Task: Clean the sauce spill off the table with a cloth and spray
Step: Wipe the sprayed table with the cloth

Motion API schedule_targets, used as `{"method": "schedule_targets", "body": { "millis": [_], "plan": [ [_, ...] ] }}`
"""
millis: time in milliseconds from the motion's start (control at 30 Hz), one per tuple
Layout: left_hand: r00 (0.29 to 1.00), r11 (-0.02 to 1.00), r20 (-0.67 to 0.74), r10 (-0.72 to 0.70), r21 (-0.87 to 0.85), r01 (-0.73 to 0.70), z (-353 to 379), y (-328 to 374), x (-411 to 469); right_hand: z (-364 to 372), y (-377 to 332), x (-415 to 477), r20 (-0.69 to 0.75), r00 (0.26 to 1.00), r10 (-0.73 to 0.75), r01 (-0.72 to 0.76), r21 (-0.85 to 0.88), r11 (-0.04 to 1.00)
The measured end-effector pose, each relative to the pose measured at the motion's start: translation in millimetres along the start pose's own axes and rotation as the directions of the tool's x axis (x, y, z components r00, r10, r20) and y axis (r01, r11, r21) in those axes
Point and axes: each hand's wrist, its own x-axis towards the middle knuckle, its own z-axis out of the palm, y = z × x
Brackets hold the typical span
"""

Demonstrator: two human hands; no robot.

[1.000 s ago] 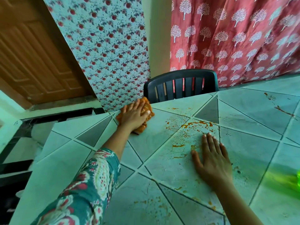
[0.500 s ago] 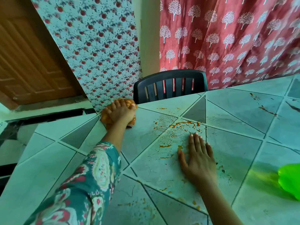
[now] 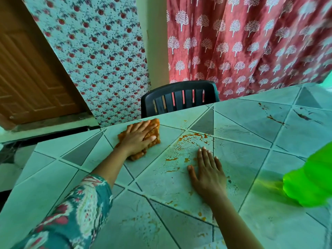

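Observation:
An orange cloth (image 3: pixel 156 133) lies flat near the far left edge of the tiled table (image 3: pixel 269 221). My left hand (image 3: pixel 139 138) presses on it with straight, spread fingers. Orange sauce spill (image 3: pixel 192 139) streaks the tiles just right of the cloth, with more spots (image 3: pixel 201 215) nearer to me. My right hand (image 3: pixel 208 174) rests flat on the table below the main spill, holding nothing. A bright green spray bottle (image 3: pixel 312 182) shows blurred at the right edge, standing apart from both hands.
A dark plastic chair (image 3: pixel 179 97) stands against the table's far edge. More sauce marks (image 3: pixel 273 118) lie on the far right tiles. Patterned curtains hang behind, and a wooden door (image 3: pixel 27 72) is at the left.
My left hand was bunched over the cloth at the table's corner; now it lies flat on the spread cloth, shifted right toward the spill. My right hand stays put.

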Motion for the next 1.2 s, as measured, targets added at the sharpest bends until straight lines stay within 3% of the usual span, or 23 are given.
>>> {"method": "schedule_targets", "body": {
  "millis": [100, 167, 233, 367, 467, 567, 700, 867, 1033, 1133, 1200],
  "plan": [
    [0.965, 0.964, 0.007, -0.264, -0.026, 0.264, -5, -1, 12, -1, 19, -19, -0.026, 1.0, 0.003, -0.004, -0.016, 1.0],
    [0.945, 0.944, 0.031, -0.325, -0.046, 0.326, -8, 23, 20, -2, 29, -29, -0.046, 0.999, 0.026, -0.026, -0.004, 1.0],
    [0.966, 0.964, 0.032, -0.257, -0.057, 0.259, -5, 49, 18, -3, 29, -32, -0.036, 0.999, 0.027, -0.027, 0.0, 1.0],
    [1.0, 1.0, 0.021, 0.02, -0.008, -0.02, 17, 96, -23, -2, 26, -31, -0.05, 0.998, 0.047, -0.049, -0.033, 0.998],
    [0.993, 0.993, -0.002, 0.122, -0.004, -0.122, 21, 89, -47, -1, 26, -32, -0.044, 0.998, 0.055, -0.057, -0.061, 0.996],
    [0.998, 0.998, -0.042, -0.052, -0.045, 0.05, 16, 46, -38, -3, 25, -31, -0.039, 0.998, 0.053, -0.056, -0.07, 0.996],
    [0.926, 0.924, -0.041, -0.376, -0.095, 0.371, 11, -2, -43, -1, 25, -30, -0.053, 0.997, 0.053, -0.058, -0.083, 0.995],
    [0.828, 0.838, -0.151, -0.539, -0.191, 0.511, 32, 45, -112, -2, 25, -29, -0.055, 0.997, 0.061, -0.065, -0.085, 0.994],
    [0.919, 0.92, -0.1, -0.382, -0.13, 0.368, 39, 127, -113, -3, 24, -28, -0.048, 0.995, 0.086, -0.091, -0.111, 0.99],
    [0.991, 0.99, -0.036, -0.13, -0.051, 0.128, 28, 113, -66, -4, 23, -30, -0.038, 0.994, 0.1, -0.103, -0.114, 0.988],
    [1.0, 0.994, 0.016, -0.001, -0.107, 0.002, 15, 79, -31, -4, 22, -31, -0.038, 0.994, 0.107, -0.111, -0.114, 0.987]
  ]
}}
